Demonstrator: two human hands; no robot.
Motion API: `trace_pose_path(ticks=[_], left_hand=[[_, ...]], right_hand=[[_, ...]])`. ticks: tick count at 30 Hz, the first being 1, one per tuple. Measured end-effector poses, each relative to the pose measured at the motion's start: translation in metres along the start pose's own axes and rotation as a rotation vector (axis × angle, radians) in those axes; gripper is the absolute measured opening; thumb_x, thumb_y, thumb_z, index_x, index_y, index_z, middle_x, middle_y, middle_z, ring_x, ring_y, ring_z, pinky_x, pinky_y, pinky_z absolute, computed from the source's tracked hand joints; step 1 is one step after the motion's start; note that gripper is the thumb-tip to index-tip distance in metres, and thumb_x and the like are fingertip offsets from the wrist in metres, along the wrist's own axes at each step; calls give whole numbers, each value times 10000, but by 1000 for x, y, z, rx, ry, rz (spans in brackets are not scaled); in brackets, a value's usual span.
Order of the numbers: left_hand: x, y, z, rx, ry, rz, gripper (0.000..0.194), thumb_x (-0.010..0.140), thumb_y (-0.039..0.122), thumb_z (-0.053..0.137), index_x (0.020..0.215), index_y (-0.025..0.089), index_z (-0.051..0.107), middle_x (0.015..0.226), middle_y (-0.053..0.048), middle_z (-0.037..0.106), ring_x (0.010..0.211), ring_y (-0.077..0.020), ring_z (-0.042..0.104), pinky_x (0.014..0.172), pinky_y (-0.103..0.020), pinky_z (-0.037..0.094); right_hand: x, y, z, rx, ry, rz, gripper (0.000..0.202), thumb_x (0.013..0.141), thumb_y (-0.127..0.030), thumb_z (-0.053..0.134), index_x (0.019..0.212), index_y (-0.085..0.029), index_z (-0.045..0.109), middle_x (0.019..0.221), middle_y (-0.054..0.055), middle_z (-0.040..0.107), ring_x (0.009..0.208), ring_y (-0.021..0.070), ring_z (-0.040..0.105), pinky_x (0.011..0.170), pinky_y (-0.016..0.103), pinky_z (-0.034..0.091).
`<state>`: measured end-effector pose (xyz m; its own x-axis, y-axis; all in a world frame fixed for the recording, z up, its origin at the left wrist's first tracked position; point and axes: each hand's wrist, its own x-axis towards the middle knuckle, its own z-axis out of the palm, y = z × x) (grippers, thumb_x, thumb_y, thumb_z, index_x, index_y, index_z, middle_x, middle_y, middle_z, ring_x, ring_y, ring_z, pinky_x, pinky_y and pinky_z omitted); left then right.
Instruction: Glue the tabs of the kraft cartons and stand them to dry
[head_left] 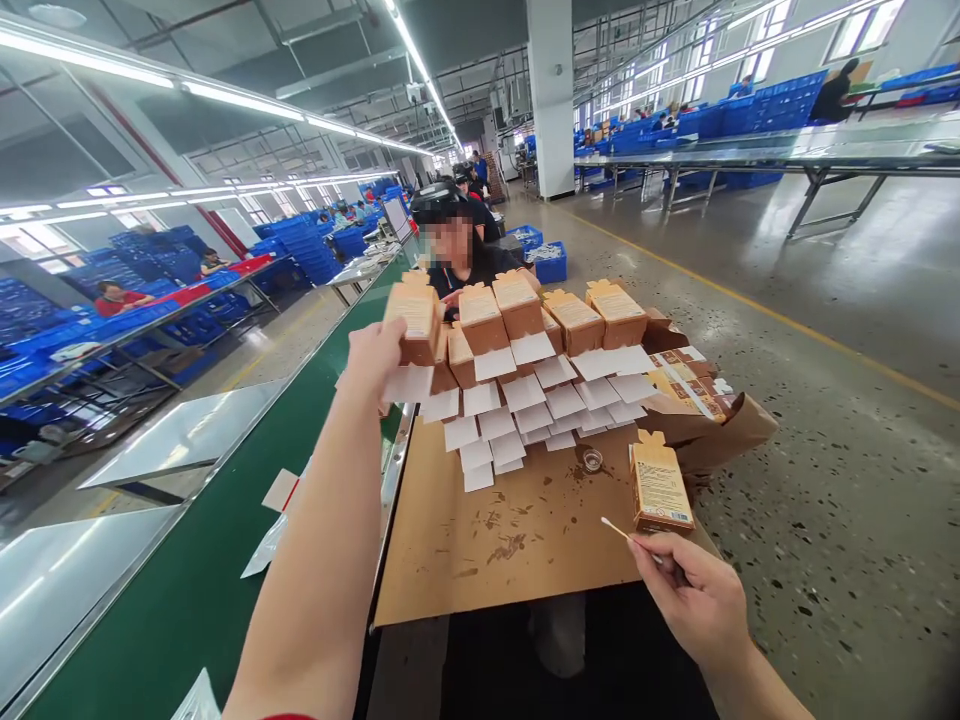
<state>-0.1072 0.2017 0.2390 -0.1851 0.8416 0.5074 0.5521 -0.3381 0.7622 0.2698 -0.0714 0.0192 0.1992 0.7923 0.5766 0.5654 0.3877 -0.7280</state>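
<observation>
My left hand (375, 358) reaches out to the far left end of a stack and grips a small brown box (414, 318) with a white flap hanging below it. Several like boxes (480, 318) are piled to its right, their white flaps (525, 392) fanned toward me. In my right hand (694, 590), near the front right, a thin cotton swab (616, 527) is pinched with its white tip pointing left. Just beyond that hand a single brown box (661, 485) lies on the cardboard sheet (435, 560). A small clear dish (592, 460) sits amid dark wet spots.
A green conveyor belt (187, 580) runs along the left, with plastic bags on it. Across the stack sits a person in a dark cap (439, 200). An open carton (720, 430) holds patterned packs at the right.
</observation>
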Motion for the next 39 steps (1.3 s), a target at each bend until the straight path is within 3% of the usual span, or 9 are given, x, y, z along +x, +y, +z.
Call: trace_pose_path(ticks=[4,7,11,15,23,27,32,35,39], left_hand=[[-77,18,-51,-242,65,-89,833,926,834,672,1364,130,748,1416,-205,825,1478,-455,729,1254,-735,582],[-166,3,-66,-607,92,-310,748,777,616,954,1454,339,796,1556,-55,813,1658,-414,609,1390,-635,515],[-286,-55,-46,-734,149,-720,878,637,564,1062,1454,350,821,1509,-72,842,1607,-484,648,1346,-665,569],[-357,-100,-15,-735,73,-877,852,700,506,1099,1461,269,797,1494,-143,837,1491,-460,741,1270,-614,621],[-359,-117,4,-604,-56,-829,778,624,474,1173,1218,219,740,1278,-151,872,1277,-379,849,1210,-560,636],[-358,-113,6,-576,-64,-826,819,643,508,1157,1262,232,697,1332,-152,863,1291,-352,842,1216,-549,631],[-365,-111,8,-488,-77,-806,823,632,556,1137,1256,237,706,1307,-146,864,1283,-365,842,1188,-537,643],[-370,-113,8,-445,-56,-822,882,551,607,1148,1228,229,726,1257,-155,868,1237,-392,849,1146,-568,659],[-378,-110,9,-441,-34,-810,904,574,606,1147,1281,230,727,1304,-169,865,1270,-419,845,1146,-595,666]], right_hand=[[51,13,-13,-277,-165,-11,411,1116,-394,618,825,-220,851,556,-7,577,492,165,551,545,288,476],[99,18,-9,-602,-519,102,292,1083,-262,606,914,-211,838,713,48,742,670,197,692,655,287,460],[139,19,15,-713,-747,149,280,1103,-213,583,967,-212,827,897,94,856,820,231,755,691,289,398],[147,22,38,-763,-874,137,289,1092,-180,582,974,-195,846,964,131,882,882,257,768,742,304,393],[140,25,26,-696,-782,127,279,1075,-176,580,922,-199,813,895,119,857,797,251,739,666,328,374],[62,-3,38,-429,-687,31,358,1168,-267,505,1038,-200,831,823,42,822,694,171,687,673,280,454],[-59,-29,103,-160,-610,-147,294,1072,-156,628,813,-231,747,669,-18,744,587,127,633,645,256,417],[-87,-30,129,-117,-571,-189,301,1018,-98,636,754,-238,674,638,-25,706,573,126,604,645,276,377],[-85,-23,129,-112,-543,-177,327,1029,-84,605,743,-240,638,638,-29,681,567,124,576,645,286,353]])
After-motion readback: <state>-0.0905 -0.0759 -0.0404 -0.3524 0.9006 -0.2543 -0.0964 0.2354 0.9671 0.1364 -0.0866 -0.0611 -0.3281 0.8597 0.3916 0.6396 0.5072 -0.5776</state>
